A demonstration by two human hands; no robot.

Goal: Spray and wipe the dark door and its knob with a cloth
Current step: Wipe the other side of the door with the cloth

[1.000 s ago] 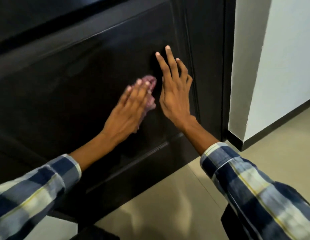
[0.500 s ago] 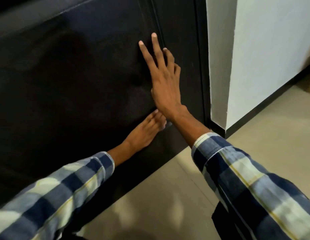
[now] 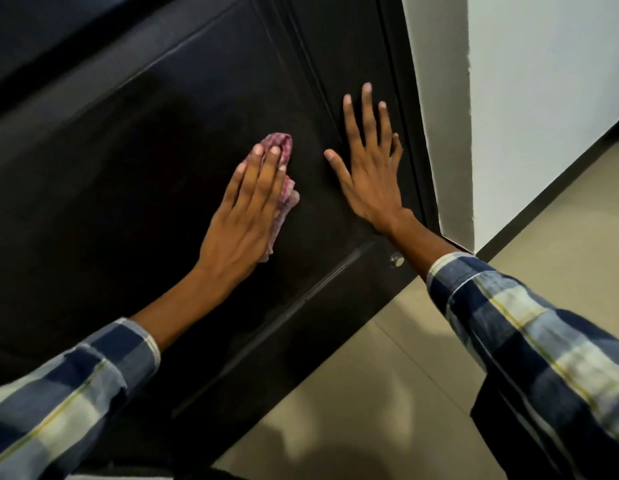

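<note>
Dark, glossy wood makes up the door [image 3: 169, 140], a panelled leaf seen at its lower part, close to the tiled floor [image 3: 387, 393]. The left hand [image 3: 245, 216] lies flat on the recessed panel, fingers extended, pressing a red-checked cloth [image 3: 284, 147] against the surface; the cloth shows beyond the fingertips and along the thumb side. The right hand [image 3: 370, 168] is spread wide and empty, palm braced on the stile just beside the dark frame [image 3: 401, 98] and white wall [image 3: 543, 98]. No knob and no spray bottle are in view; a small metal fitting [image 3: 396, 260] sits near the door's lower corner. Judgement: wiping of the lower panel is under way. Risks noted: the cloth is held by pressure alone and could slip from under the palm on a fast stroke; the bare right palm may leave smears on cleaned gloss; fingers near the frame edge could be pinched if the door swings.
</note>
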